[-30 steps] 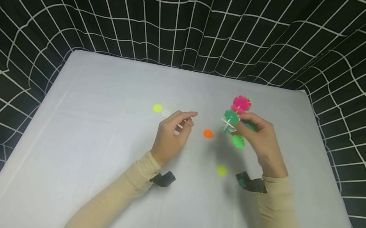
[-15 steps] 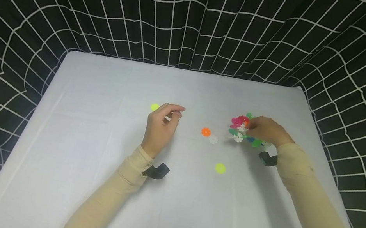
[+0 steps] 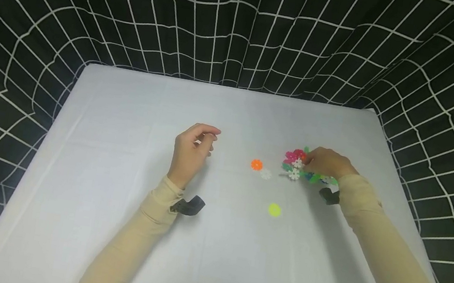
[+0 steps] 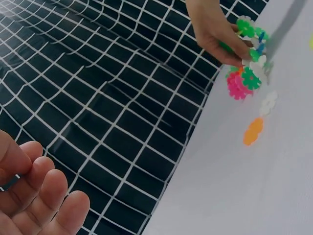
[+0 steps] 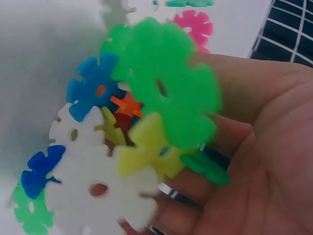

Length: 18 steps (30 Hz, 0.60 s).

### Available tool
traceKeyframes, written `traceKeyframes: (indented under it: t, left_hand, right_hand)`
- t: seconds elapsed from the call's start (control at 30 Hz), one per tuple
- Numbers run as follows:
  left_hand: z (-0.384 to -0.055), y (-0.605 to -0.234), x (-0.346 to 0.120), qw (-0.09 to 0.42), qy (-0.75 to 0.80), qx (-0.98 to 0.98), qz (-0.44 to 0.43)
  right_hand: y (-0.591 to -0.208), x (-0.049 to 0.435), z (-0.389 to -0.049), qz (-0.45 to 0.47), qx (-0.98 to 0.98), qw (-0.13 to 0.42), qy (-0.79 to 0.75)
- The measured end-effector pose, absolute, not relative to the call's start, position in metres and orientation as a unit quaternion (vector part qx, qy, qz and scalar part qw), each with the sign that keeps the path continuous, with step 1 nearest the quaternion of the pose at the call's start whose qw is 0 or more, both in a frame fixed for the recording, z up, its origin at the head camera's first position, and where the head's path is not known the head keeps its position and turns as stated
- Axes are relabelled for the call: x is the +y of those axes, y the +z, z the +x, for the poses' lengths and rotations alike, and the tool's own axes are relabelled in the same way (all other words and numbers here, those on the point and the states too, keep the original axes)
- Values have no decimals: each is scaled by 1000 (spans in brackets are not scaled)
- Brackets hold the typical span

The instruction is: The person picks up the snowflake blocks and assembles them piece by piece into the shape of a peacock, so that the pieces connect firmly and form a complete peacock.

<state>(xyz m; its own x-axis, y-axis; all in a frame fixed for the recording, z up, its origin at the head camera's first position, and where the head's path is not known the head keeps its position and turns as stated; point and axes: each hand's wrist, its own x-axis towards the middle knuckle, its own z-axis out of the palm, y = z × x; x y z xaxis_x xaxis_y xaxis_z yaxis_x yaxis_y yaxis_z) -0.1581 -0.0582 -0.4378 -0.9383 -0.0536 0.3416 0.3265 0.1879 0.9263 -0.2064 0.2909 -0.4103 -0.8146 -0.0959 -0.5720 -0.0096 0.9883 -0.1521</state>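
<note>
Colourful notched plastic snowflake discs are joined in a cluster [image 3: 294, 173] low over the right part of the white table, with pink, red, white, green and blue pieces. My right hand [image 3: 329, 162] grips this cluster from its right side. In the right wrist view a large green disc [image 5: 166, 83] and a white disc [image 5: 100, 188] stand in front of the curled fingers, partly hiding them. My left hand [image 3: 188, 155] hovers left of centre, thumb and index close together, other fingers loosely bent. Nothing shows between its fingertips in the left wrist view.
A loose orange disc [image 3: 256, 165] and a white disc [image 3: 265, 173] lie between the hands. Nearer the front is a yellow disc [image 3: 274, 210]. Dark curtain with a white grid [image 3: 244, 26] borders the table [image 3: 95, 166] at the back and sides.
My right hand has carried the cluster right and lowered it toward the table. A white disc now shows beside the orange one. My left hand has drifted left, covering the left-hand yellow disc's spot.
</note>
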Motion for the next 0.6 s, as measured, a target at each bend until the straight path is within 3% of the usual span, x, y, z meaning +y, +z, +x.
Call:
traceKeyframes:
  t: [0.23,0.5,0.6]
  left_hand:
    - [-163,-439,-65,133,-643,-753,-55]
    - [-170,-443,-83,109,-585,-804,-17]
    - [-173,-448,-88,87,-539,-838,-2]
  right_hand:
    - [-393,296,-204,-32,954,283,-92]
    - [-361,276,-182,-36,967,152,-202]
    - [-363,256,-177,-67,963,127,-229]
